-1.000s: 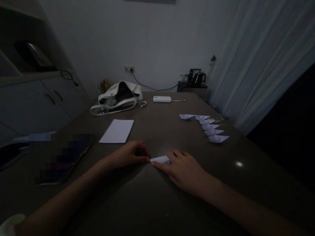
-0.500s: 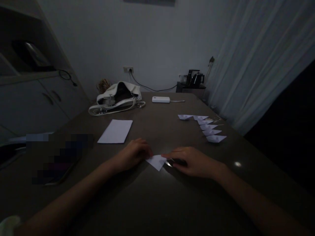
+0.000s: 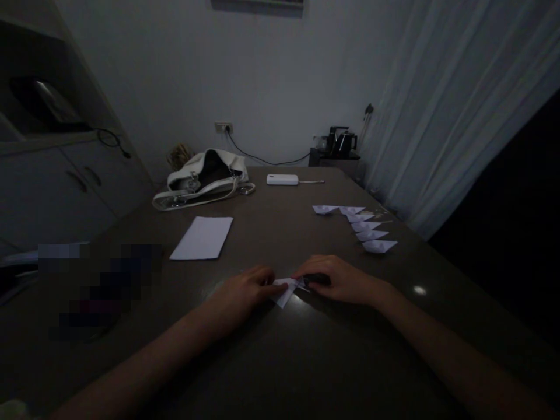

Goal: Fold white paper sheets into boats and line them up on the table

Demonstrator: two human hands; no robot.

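Observation:
A small folded piece of white paper (image 3: 286, 290) lies on the dark table (image 3: 280, 350) in front of me. My left hand (image 3: 245, 289) pinches its left side with curled fingers. My right hand (image 3: 336, 279) grips its right side, fingers closed over the fold. Both hands rest on the tabletop. The room is dim and most of the fold is hidden between my fingers.
A row of several finished white paper boats (image 3: 363, 227) lies at the right. A flat white sheet (image 3: 202, 238) sits at the left, a white handbag (image 3: 201, 178) and a white power bank (image 3: 282, 179) at the far end. A curtain (image 3: 437, 116) hangs at the right.
My right hand lifted off the flat paper and moved to its right end, closing on it. The paper turned and its flaps opened between both hands.

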